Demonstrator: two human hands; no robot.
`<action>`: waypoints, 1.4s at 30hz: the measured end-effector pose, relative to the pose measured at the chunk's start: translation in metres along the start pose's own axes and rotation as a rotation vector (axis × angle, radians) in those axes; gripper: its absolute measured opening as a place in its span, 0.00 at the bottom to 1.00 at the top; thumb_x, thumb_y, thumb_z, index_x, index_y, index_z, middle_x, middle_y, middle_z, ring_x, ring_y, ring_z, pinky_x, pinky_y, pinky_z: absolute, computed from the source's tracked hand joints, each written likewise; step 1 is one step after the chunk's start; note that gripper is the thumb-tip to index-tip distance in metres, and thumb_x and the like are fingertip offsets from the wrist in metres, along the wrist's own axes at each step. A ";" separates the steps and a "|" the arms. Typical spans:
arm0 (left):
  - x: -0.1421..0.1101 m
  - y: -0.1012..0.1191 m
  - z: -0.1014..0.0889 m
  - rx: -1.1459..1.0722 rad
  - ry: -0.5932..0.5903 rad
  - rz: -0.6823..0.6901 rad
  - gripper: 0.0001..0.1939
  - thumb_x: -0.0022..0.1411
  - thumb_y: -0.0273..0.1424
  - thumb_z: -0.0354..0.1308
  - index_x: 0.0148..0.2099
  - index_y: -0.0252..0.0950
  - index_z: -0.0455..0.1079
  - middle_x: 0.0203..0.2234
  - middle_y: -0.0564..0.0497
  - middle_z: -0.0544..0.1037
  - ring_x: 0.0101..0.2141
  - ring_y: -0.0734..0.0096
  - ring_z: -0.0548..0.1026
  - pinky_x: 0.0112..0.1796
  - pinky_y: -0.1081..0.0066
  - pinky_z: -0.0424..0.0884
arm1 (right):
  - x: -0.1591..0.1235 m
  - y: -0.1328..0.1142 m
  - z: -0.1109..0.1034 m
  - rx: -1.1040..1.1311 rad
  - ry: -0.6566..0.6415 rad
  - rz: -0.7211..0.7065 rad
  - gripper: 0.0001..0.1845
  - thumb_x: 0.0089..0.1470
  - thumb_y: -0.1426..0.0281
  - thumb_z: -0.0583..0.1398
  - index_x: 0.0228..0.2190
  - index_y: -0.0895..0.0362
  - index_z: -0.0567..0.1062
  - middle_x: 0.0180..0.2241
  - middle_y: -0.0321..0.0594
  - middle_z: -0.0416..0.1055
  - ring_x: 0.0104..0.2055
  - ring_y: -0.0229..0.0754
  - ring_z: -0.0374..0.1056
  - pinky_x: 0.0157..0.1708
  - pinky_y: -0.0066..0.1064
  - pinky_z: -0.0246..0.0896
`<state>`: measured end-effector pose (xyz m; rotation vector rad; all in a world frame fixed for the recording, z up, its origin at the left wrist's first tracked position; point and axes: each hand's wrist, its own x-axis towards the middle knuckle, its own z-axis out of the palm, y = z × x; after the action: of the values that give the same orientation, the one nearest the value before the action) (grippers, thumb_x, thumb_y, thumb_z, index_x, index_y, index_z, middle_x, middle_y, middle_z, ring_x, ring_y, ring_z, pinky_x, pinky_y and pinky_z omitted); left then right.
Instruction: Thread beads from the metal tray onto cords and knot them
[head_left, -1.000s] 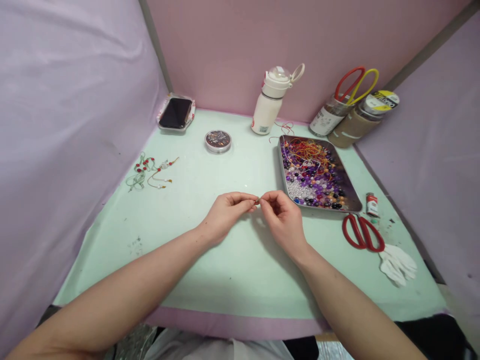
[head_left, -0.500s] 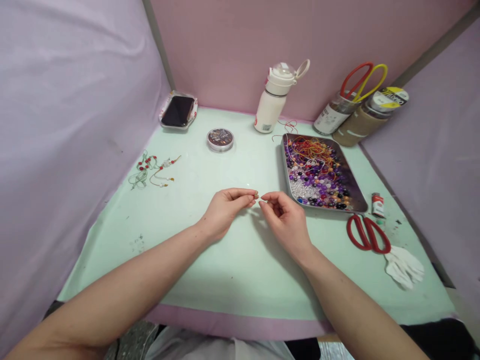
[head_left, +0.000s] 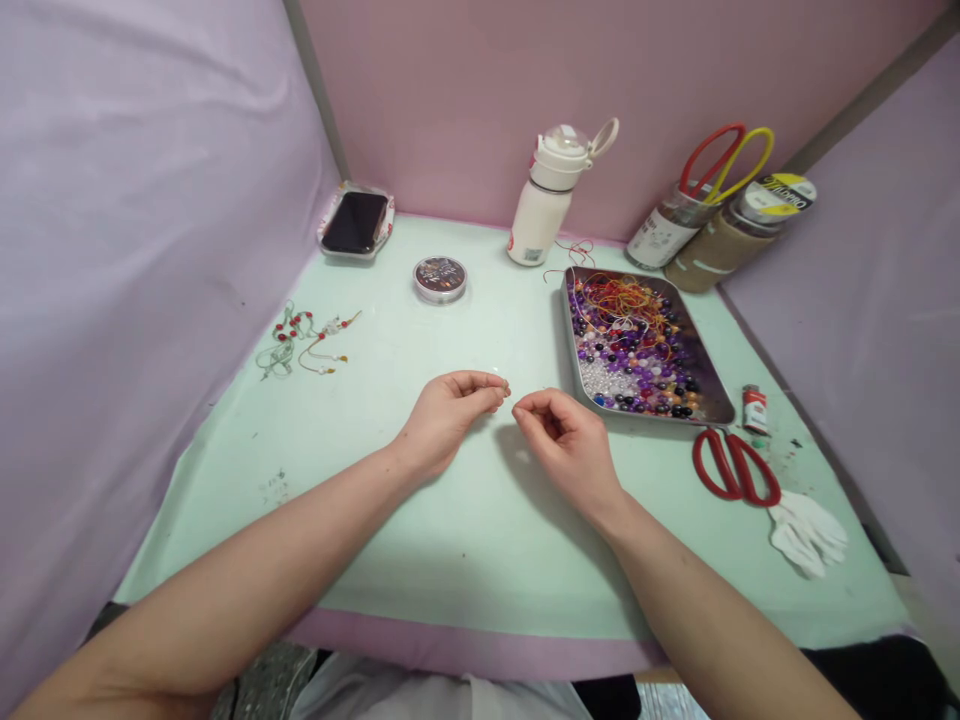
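Head: left hand [head_left: 448, 422] pinches tiny piece [head_left: 507, 389], likely light, slippery, edge-grip best; right hand [head_left: 568, 440] pinched, contents unclear.

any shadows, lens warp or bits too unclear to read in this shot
Head view: a soft shadow falls on the table beside the right hand; head view: the bottle leans rightward, likely wide-angle stretch; head view: the tiny piece at the left hand is too small to make out.
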<state>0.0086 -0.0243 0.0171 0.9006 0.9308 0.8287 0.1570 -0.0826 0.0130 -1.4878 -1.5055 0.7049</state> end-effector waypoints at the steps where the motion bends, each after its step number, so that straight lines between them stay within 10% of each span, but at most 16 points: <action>1: 0.000 0.000 0.000 0.021 0.003 0.009 0.06 0.48 0.29 0.63 0.32 0.34 0.74 0.31 0.50 0.77 0.30 0.76 0.69 0.40 0.70 0.65 | 0.000 -0.001 0.000 0.001 -0.004 -0.004 0.06 0.56 0.67 0.57 0.28 0.54 0.71 0.23 0.34 0.64 0.23 0.36 0.56 0.24 0.29 0.50; 19: 0.000 -0.005 -0.001 0.474 -0.107 0.346 0.04 0.55 0.27 0.55 0.33 0.36 0.71 0.39 0.48 0.73 0.42 0.69 0.70 0.41 0.70 0.65 | 0.003 0.000 -0.003 0.081 0.015 0.007 0.11 0.53 0.70 0.57 0.41 0.53 0.69 0.20 0.28 0.56 0.21 0.35 0.54 0.23 0.28 0.49; 27: -0.003 -0.003 0.001 0.509 -0.073 0.166 0.07 0.55 0.30 0.55 0.35 0.35 0.72 0.27 0.53 0.73 0.28 0.73 0.68 0.32 0.72 0.63 | 0.001 0.003 0.000 -0.024 0.033 -0.001 0.03 0.54 0.68 0.59 0.29 0.53 0.69 0.18 0.28 0.56 0.20 0.34 0.52 0.23 0.28 0.48; 42: 0.001 -0.001 -0.004 0.719 0.007 0.284 0.08 0.56 0.29 0.53 0.36 0.36 0.73 0.30 0.53 0.77 0.29 0.73 0.71 0.34 0.72 0.66 | -0.001 0.000 -0.003 0.133 -0.013 0.069 0.06 0.57 0.69 0.55 0.29 0.54 0.63 0.22 0.29 0.56 0.21 0.33 0.52 0.21 0.27 0.47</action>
<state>0.0050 -0.0229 0.0151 1.6825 1.1450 0.7361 0.1593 -0.0839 0.0143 -1.4418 -1.3943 0.8409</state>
